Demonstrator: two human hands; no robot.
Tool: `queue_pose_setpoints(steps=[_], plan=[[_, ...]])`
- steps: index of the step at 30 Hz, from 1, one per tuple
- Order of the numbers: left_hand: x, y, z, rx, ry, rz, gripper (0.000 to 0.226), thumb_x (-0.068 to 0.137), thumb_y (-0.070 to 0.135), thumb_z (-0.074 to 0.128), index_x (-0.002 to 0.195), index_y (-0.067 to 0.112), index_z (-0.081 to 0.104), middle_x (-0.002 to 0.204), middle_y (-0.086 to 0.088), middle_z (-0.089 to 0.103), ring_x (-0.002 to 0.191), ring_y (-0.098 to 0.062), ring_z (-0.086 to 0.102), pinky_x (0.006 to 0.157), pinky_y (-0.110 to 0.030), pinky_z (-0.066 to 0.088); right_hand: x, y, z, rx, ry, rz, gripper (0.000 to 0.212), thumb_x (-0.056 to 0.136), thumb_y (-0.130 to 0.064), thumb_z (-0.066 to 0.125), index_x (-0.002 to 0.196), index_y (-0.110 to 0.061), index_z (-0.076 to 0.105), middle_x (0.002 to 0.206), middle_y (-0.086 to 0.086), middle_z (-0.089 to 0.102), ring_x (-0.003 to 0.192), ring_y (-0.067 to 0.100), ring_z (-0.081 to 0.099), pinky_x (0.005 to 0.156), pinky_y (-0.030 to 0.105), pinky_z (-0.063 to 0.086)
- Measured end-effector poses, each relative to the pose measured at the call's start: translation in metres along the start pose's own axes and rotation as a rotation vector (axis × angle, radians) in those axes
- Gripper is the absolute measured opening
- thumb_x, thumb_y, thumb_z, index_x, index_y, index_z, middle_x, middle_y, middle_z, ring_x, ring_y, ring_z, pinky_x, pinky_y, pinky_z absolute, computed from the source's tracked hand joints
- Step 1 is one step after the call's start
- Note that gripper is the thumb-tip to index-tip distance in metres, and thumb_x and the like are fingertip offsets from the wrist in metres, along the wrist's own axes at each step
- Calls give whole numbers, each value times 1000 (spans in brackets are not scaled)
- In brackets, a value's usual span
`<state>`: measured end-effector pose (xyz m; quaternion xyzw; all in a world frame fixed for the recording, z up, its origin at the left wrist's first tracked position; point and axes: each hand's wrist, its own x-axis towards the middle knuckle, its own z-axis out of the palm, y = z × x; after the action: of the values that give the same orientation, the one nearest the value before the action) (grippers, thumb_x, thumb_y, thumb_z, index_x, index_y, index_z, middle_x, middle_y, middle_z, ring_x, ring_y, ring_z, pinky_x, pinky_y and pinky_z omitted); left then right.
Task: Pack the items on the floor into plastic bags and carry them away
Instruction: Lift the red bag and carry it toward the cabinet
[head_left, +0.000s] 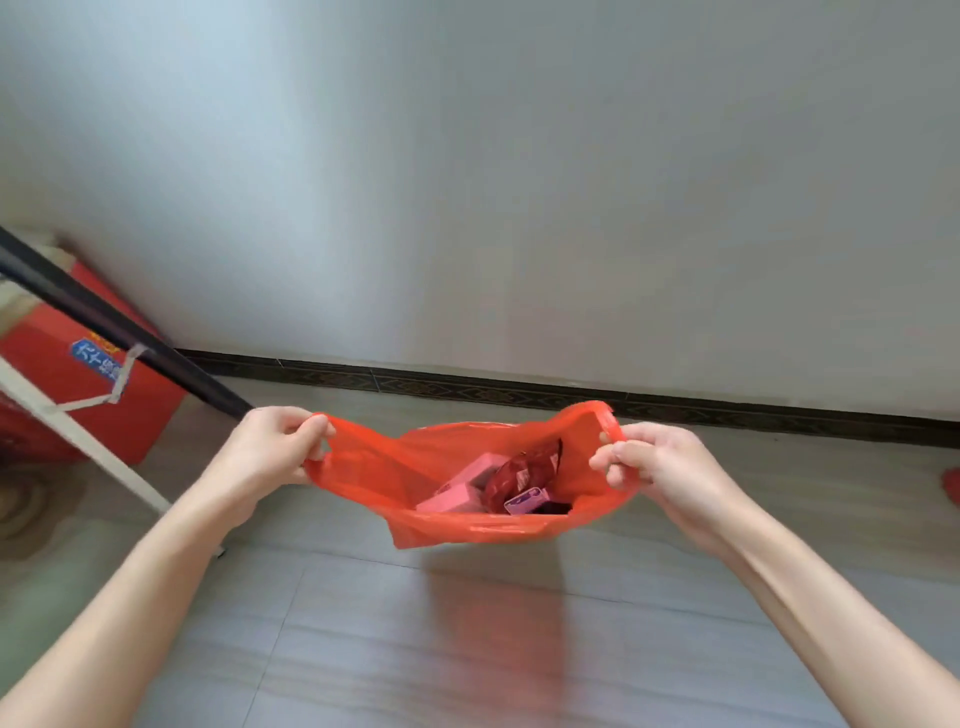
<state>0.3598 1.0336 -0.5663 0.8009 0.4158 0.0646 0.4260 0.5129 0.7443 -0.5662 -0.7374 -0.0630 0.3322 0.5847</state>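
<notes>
Thin red plastic bag (467, 499) hangs mid-scene above floor, mouth open. My left hand (270, 447) & right hand (654, 467) fingers pinched on handles. Soft, light, prob. tear-prone; I'd grip handles.

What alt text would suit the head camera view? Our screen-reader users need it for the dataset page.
Two bare hands, left hand and right hand, hold a red plastic bag open by its handles above a grey tiled floor. Inside lie a pink box, a dark red packet and a small purple box. A red carton stands at left by the wall.
</notes>
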Motion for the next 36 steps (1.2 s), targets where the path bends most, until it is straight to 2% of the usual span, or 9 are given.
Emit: queue_pose_setpoints(steps=[3,7,11,14,18,21,23,30,36], plan=[[-25,57,-45,-152,23,-36,24,90,8,50,71,4,64,61,-9,52,60,-19,55,70,-36,58,-19,-77,2,15,56,-48,20,82,9,50,77,-7,61,64,5,63,55,11,58,59,19,49],[-68,143,-139,-213,27,2,19,91,9,53,77,1,63,65,-10,56,57,-14,57,60,-22,56,-57,-204,22,37,-6,-117,22,90,0,48,76,-9,62,66,3,64,66,19,61,76,28,49],[-128,217,-236,-259,46,46,15,89,11,57,78,3,65,67,-8,60,60,-9,58,62,-22,56,-115,-324,61,52,-162,-85,10,90,-10,55,90,-3,62,53,-2,66,51,12,63,59,19,52],[-175,233,-273,-242,100,31,16,85,21,62,72,14,67,67,1,66,64,-9,59,69,-27,51,-161,-372,95,34,-298,-59,9,89,-9,55,90,-3,61,55,2,64,47,10,62,49,16,48],[-251,204,-315,-427,274,-135,18,86,18,62,70,12,68,67,3,68,70,-13,61,81,-34,49,-224,-389,154,-10,-497,-22,9,89,-9,55,82,-6,60,63,5,64,56,14,61,54,17,47],[-308,170,-341,-488,326,-247,17,90,9,55,78,4,66,71,-5,65,64,-7,60,71,-18,48,-259,-382,195,-121,-621,33,11,90,-12,53,82,-8,59,69,6,64,64,17,60,54,19,44],[-340,148,-363,-477,390,-282,19,90,6,53,74,6,64,69,-4,63,61,-6,57,61,-8,44,-276,-376,223,-146,-661,82,12,90,-12,52,80,-8,57,69,7,64,65,19,57,57,24,40],[-425,68,-436,-610,636,-424,23,90,5,53,70,11,64,72,-6,65,72,-17,58,75,-30,46,-337,-365,362,-260,-859,138,19,94,-13,48,81,-5,58,71,10,61,63,18,56,65,24,45],[-468,-23,-497,-795,970,-492,18,90,11,54,77,15,65,76,-5,68,73,-16,62,70,-25,47,-394,-342,499,-421,-1032,73,22,94,-18,50,83,-3,61,75,12,66,70,22,61,77,31,51]])
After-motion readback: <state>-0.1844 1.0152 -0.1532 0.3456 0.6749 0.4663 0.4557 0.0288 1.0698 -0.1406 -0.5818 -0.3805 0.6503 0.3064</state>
